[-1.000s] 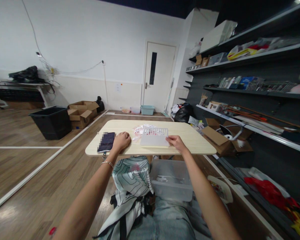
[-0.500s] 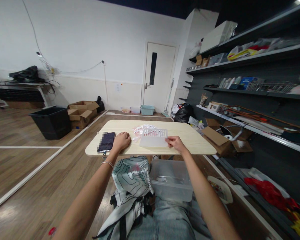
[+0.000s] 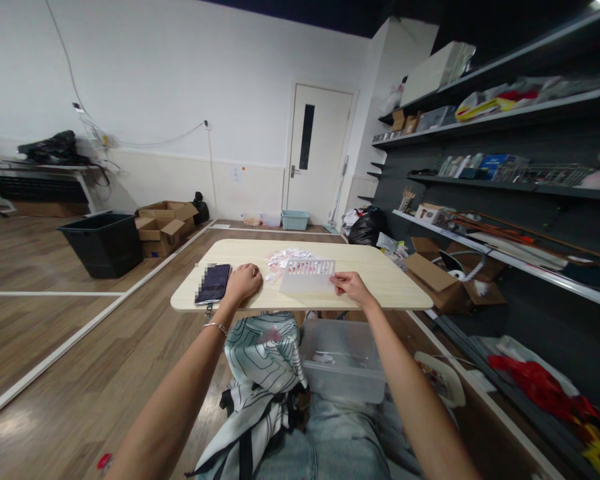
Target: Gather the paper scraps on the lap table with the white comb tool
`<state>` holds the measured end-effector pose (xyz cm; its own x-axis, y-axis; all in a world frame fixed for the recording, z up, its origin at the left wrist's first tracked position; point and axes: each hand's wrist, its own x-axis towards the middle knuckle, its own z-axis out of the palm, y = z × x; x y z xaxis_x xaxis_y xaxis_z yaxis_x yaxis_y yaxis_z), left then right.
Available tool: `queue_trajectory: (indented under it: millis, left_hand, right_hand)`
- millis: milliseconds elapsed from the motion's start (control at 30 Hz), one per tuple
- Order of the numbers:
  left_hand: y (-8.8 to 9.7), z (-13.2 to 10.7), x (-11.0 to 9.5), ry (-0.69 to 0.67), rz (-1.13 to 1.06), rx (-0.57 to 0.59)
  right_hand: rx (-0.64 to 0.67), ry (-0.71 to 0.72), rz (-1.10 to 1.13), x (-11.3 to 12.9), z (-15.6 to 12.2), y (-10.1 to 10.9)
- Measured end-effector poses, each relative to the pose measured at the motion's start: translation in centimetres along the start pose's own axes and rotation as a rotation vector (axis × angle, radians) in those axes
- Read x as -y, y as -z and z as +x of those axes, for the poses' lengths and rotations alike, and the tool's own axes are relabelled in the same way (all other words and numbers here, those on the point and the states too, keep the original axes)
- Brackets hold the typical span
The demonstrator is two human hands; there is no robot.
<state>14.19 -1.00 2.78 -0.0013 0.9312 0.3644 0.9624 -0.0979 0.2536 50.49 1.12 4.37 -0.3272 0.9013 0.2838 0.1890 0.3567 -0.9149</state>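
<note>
A pale wooden table [image 3: 380,283] stands in front of me. My right hand [image 3: 349,286] is closed on the right edge of a white slotted plastic tray [image 3: 306,278] that lies on the table. Small white and pink pieces [image 3: 285,257] lie in a heap just behind the tray. My left hand [image 3: 243,280] rests on the table in a loose fist, between the tray and a dark phone [image 3: 213,283]. Nothing shows in the left hand.
A clear plastic bin [image 3: 343,360] sits under the table by my knees, with a patterned cloth bag [image 3: 260,373] to its left. Dark shelves [image 3: 505,180] full of goods line the right wall. A black tub [image 3: 104,244] and cardboard boxes [image 3: 163,227] stand on the floor at left.
The far side of the white tray has come down a little, so it lies flatter on the table. Both hands stay where they were.
</note>
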Motion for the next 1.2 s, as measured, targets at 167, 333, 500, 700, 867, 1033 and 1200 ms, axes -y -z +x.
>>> queue_trajectory:
  millis: [167, 333, 500, 700, 867, 1033, 1200]
  left_hand:
    - [0.1, 0.0, 0.0, 0.004, -0.011, 0.010]
    - [0.2, 0.0, -0.1, 0.001, -0.016, 0.021]
    - [0.3, 0.0, -0.1, 0.010, -0.012, 0.027]
    - [0.4, 0.0, -0.1, 0.006, -0.002, 0.033]
    - [0.4, 0.0, -0.2, 0.004, 0.015, 0.028]
    - [0.3, 0.0, -0.2, -0.003, 0.014, 0.021]
    - [0.4, 0.0, -0.2, 0.000, 0.003, 0.024]
  right_hand:
    - [-0.034, -0.016, 0.031, 0.0, 0.0, 0.0]
    - [-0.092, 0.006, 0.051, -0.1, 0.2, 0.1]
    - [-0.149, -0.014, 0.055, -0.5, 0.4, -0.1]
    - [-0.164, -0.020, 0.055, -0.6, 0.5, -0.1]
    - [-0.216, -0.022, 0.099, -0.8, 0.7, 0.2]
    - [-0.285, -0.027, 0.127, -1.1, 1.0, 0.1]
    - [-0.265, -0.029, 0.093, -1.2, 0.9, -0.1]
